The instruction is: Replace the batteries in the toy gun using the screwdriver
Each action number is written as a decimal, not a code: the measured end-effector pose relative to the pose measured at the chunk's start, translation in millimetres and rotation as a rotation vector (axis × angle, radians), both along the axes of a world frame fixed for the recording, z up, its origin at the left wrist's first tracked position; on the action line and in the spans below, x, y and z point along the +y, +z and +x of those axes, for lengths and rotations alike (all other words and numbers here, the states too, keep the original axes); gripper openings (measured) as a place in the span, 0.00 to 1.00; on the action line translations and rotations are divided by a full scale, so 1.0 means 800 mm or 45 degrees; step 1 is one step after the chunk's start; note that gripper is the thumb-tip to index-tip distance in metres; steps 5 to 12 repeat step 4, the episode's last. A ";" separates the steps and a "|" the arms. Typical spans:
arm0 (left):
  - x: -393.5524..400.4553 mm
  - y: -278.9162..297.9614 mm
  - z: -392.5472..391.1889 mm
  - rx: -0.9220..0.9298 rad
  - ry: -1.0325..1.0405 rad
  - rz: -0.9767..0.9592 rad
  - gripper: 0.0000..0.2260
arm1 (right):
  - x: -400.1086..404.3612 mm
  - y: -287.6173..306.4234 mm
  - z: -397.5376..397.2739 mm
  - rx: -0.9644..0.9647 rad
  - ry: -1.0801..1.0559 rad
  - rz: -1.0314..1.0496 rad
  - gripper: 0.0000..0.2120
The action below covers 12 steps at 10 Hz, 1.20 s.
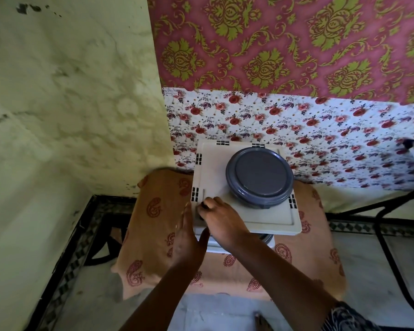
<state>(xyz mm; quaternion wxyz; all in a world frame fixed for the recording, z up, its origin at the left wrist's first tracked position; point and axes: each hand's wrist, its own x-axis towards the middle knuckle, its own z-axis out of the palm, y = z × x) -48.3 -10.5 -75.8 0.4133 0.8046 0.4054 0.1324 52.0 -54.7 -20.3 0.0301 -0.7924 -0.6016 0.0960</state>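
My right hand [221, 222] lies on the front left corner of a white square plastic top [273, 220], its fingers curled round a small dark thing [203, 207] that is mostly hidden; I cannot tell what it is. My left hand [187, 237] stands on edge with straight fingers against the left side of the white top, right beside the right hand. No toy gun, screwdriver or batteries can be made out.
A grey round lidded container [259, 177] sits on the white top, behind my hands. An orange paisley cloth [158, 223] covers the support below. Patterned walls close the back and left. A black metal frame [390, 247] stands at the right.
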 end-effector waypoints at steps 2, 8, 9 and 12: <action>0.008 0.001 -0.003 0.013 -0.033 0.018 0.32 | 0.003 0.002 0.004 0.045 -0.038 -0.031 0.19; 0.000 0.007 -0.006 0.031 0.030 -0.029 0.37 | -0.035 0.003 0.006 0.202 -0.183 0.081 0.24; 0.000 0.007 -0.006 0.031 0.030 -0.029 0.37 | -0.035 0.003 0.006 0.202 -0.183 0.081 0.24; 0.000 0.007 -0.006 0.031 0.030 -0.029 0.37 | -0.035 0.003 0.006 0.202 -0.183 0.081 0.24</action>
